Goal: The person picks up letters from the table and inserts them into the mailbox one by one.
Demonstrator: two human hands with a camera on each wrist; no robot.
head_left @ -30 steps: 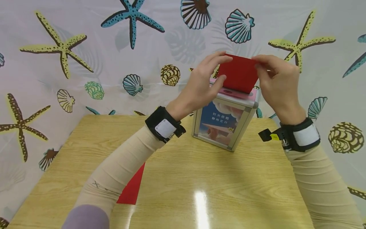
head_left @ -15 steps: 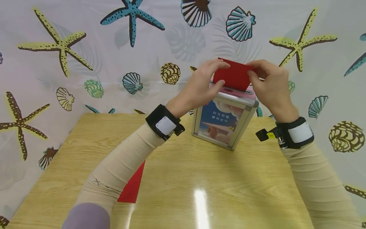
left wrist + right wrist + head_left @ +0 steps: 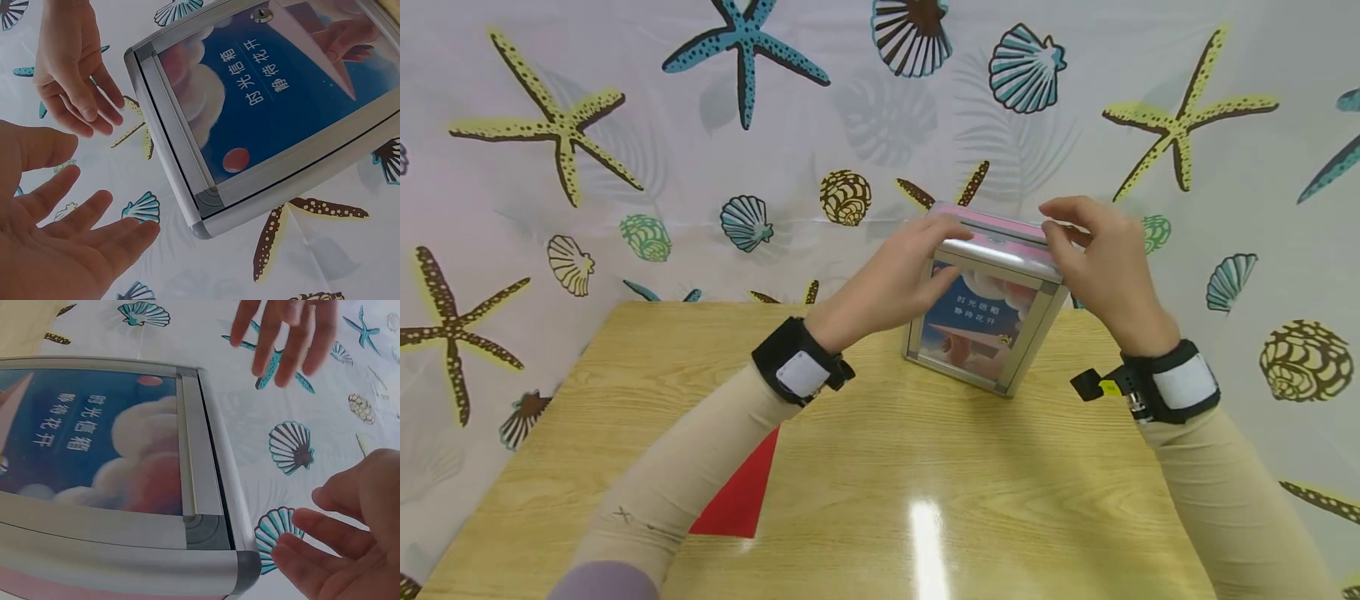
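Observation:
A metal-framed letter box (image 3: 981, 321) with a pink top and a long slot stands upright on the table (image 3: 865, 483). Its front carries a blue picture with white Chinese characters. My left hand (image 3: 898, 279) is over the box's left front edge in the head view, its fingers spread and loosely bent, holding nothing. At the right end of the top is my right hand (image 3: 1101, 271), fingers loosely bent and also without anything in them. Both wrist views show a gap between the box and the fingers. A red paper piece (image 3: 741, 492) lies on the table, partly hidden by my left forearm.
Behind the table hangs a white cloth (image 3: 820, 150) printed with starfish and shells. The box stands near the table's back edge. A bright light reflection (image 3: 927, 542) shows on the wood at the front.
The red envelope that both hands held upright at the slot sank lower and is now out of sight. Both hands have released it and come down around the box top.

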